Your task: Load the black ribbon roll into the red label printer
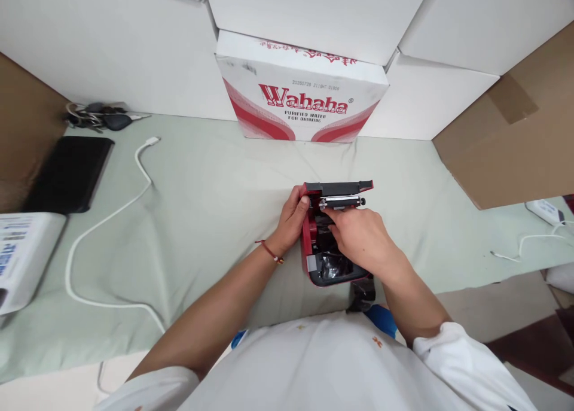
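A small red and black device with its lid flipped up lies on the pale green cloth in front of me. My left hand grips its left side, thumb on the red edge. My right hand reaches into the open compartment from the right, fingers curled and pressed inside near the metal roller under the lid; what they touch is hidden. A red string bracelet is on my left wrist.
A white and red Wahaha box stands behind the device among white cartons. A brown carton is at right. A white cable, black wallet, keys and white box lie left. A power strip lies far right.
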Available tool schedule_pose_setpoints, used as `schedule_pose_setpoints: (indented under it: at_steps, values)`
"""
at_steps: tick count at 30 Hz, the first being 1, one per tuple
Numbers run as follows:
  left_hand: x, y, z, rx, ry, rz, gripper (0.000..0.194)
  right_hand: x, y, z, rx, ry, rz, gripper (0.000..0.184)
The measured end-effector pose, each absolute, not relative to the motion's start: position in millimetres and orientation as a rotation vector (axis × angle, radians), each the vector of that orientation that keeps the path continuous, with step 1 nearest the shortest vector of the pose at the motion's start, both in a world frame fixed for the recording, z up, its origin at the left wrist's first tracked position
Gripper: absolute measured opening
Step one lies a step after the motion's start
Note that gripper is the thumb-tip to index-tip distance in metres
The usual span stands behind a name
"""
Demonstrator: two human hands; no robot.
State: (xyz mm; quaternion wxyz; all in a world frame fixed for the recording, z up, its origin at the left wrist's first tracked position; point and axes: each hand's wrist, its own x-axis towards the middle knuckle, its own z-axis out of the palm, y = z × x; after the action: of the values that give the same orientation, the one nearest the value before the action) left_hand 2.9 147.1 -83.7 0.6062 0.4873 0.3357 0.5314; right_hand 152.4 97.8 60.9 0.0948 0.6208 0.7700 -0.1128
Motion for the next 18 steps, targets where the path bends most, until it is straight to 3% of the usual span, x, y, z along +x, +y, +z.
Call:
schedule_pose_setpoints:
  at_steps: [6, 11, 15, 18]
  values:
    - [2.7, 147.7, -87.3, 1.140, 0.748, 1.220, 0.048, 156.3, 98.0, 53.1, 1.871, 2.276, -0.459, 0.045]
    - [3.0, 147.4, -86.5, 1.135, 0.754, 1.222, 0.047, 182.3, 67.4, 50.9, 1.825, 2.858, -0.644, 0.034]
    - [2.5, 144.0, -82.0, 1.109, 0.736, 1.260, 0.048, 194.4, 26.0, 38.2, 1.778, 3.241, -0.506, 0.024]
    - [-0.1, 140.1, -74.7, 1.133, 0.716, 1.388, 0.055, 195.7, -6.2, 16.0, 1.840, 3.333, -0.307, 0.031]
